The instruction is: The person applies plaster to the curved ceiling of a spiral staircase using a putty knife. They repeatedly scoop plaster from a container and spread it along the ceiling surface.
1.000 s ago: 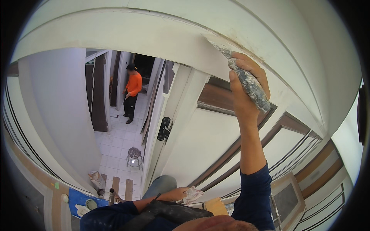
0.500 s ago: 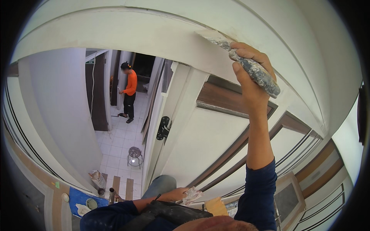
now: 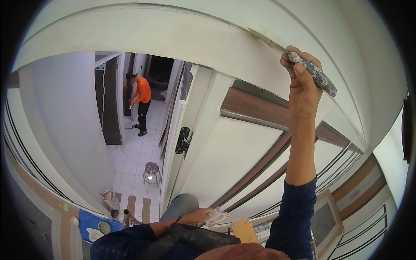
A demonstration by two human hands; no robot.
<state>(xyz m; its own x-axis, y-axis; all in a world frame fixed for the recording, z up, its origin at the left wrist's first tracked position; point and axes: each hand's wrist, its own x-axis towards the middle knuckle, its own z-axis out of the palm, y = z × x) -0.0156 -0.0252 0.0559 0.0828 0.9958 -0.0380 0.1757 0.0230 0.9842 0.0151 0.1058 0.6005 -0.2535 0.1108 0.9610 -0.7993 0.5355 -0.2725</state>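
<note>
At the near left we see a blue sheet point(image 3: 86, 216) with a bowl point(image 3: 104, 227) and a white scrap point(image 3: 94, 235) on it. Just to the right, a bag point(image 3: 110, 200) stands on the tiled floor point(image 3: 128, 167). Farther off, a co-worker point(image 3: 142, 92) in an orange top and dark trousers leans forward, arms in front. Nearer to us, a stool point(image 3: 151, 168) stands on the same floor. Next comes a door point(image 3: 247, 149), with a black fitting point(image 3: 182, 142) to its left.

Our left hand point(image 3: 200, 215) is low and near, closed on a crumpled cloth point(image 3: 216, 217); a yellow packet point(image 3: 244, 230) lies right of it. High on the right, our right hand point(image 3: 306, 89) is clamped on the dark, crusted handle of a scraper point(image 3: 320, 77). The blade slants up and left along the seam of the pale beam point(image 3: 182, 37) above the door; we cannot tell whether its edge touches.
</note>
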